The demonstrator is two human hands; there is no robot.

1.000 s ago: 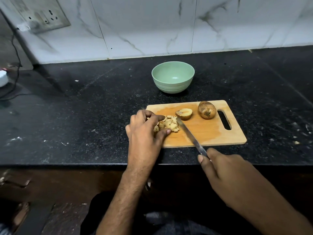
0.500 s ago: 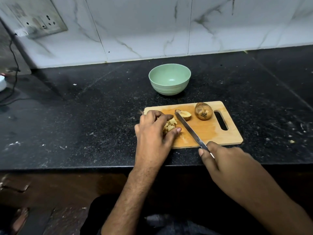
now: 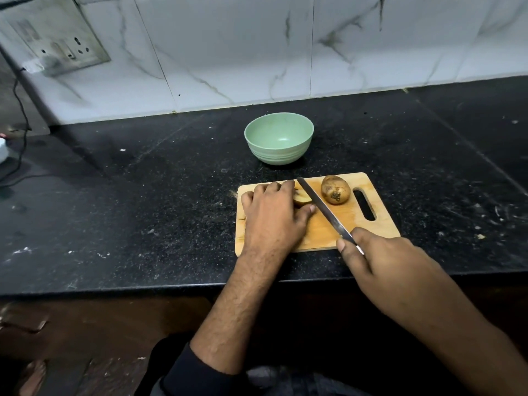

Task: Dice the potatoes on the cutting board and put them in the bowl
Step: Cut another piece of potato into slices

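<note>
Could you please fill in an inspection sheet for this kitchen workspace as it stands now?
Surface: black counter, speckled with crumbs.
Job's things: cutting board; whole potato and cut potato piece on it; green bowl behind it, nothing seen inside.
Clutter: nothing seen beyond crumbs.
Hands: left hand over the cut piece; right hand grips the knife.
Cables: black cable hanging at left.
Surroundings: marble wall tiles, wall socket.

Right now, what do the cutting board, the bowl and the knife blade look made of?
Cutting board: wood, perhaps bamboo, going by its tan grain, matte finish. Bowl: pale green with a matte, ribbed wall; plastic or a fibre composite, cannot tell which. Knife blade: metal, likely steel, grey with a light sheen.
</note>
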